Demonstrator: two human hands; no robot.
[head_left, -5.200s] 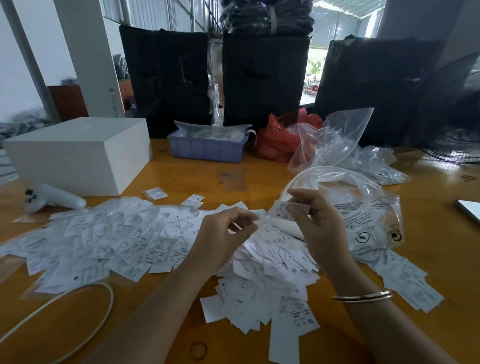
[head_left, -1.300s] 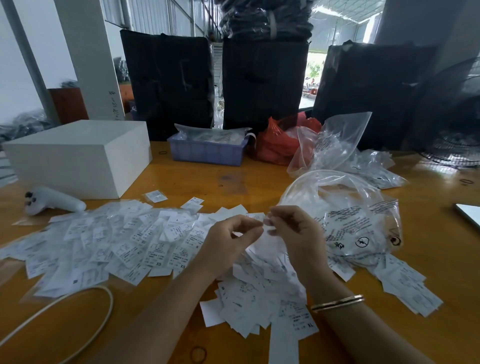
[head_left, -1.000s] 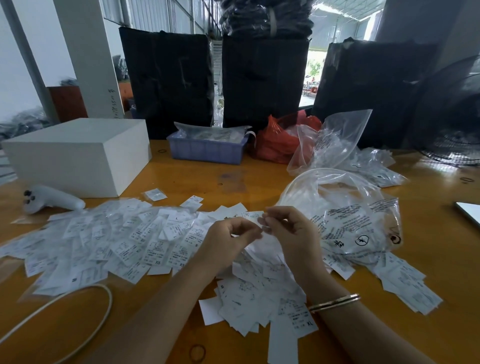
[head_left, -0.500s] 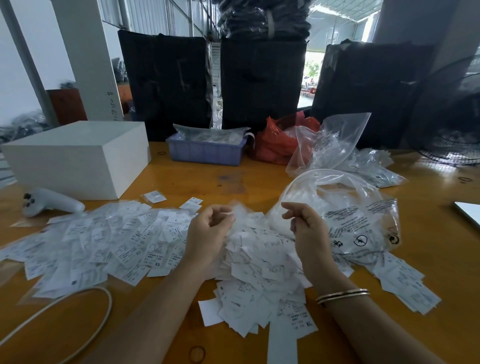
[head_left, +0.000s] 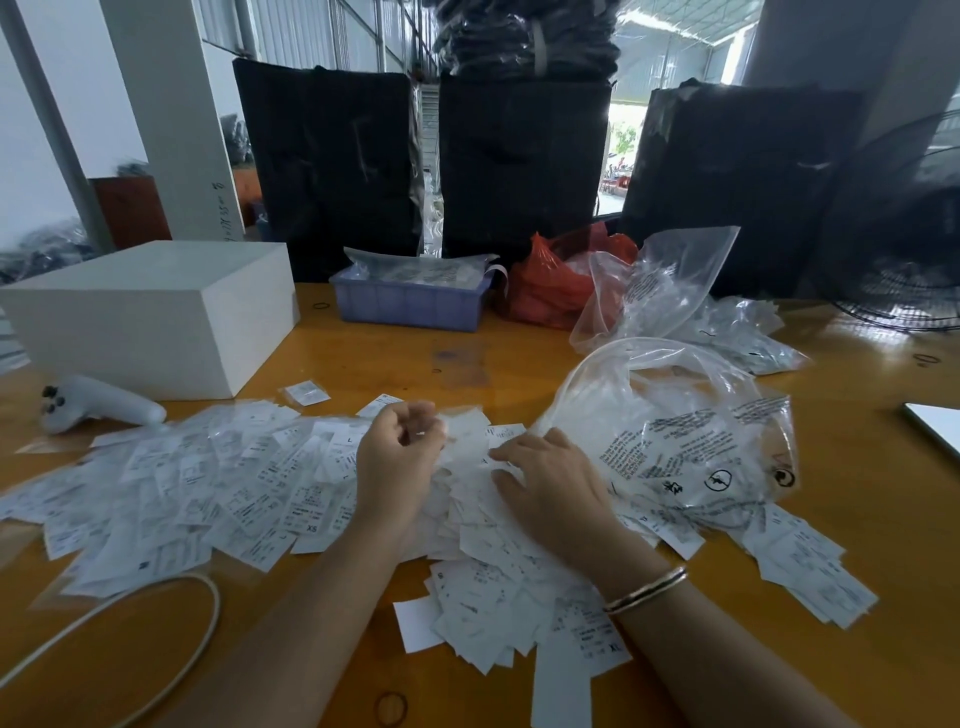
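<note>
My right hand (head_left: 550, 483) presses flat on the heap of small white printed paper tags (head_left: 234, 478) mid orange worktop (head_left: 857, 519), left hand (head_left: 400, 457) at its 10 o'clock curled, can't tell if gripping.

Orange table (head_left: 374, 364): labels (head_left: 208, 483), bags (head_left: 685, 452), box (head_left: 145, 322), crate (head_left: 410, 306), controller (head_left: 98, 408).

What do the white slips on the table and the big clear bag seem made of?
The slips look like thin matte paper, possibly coated label stock: flat, printed, crisp-cut edges. The bag looks like clear glossy plastic film: see-through, crinkled, shiny highlights.
</note>
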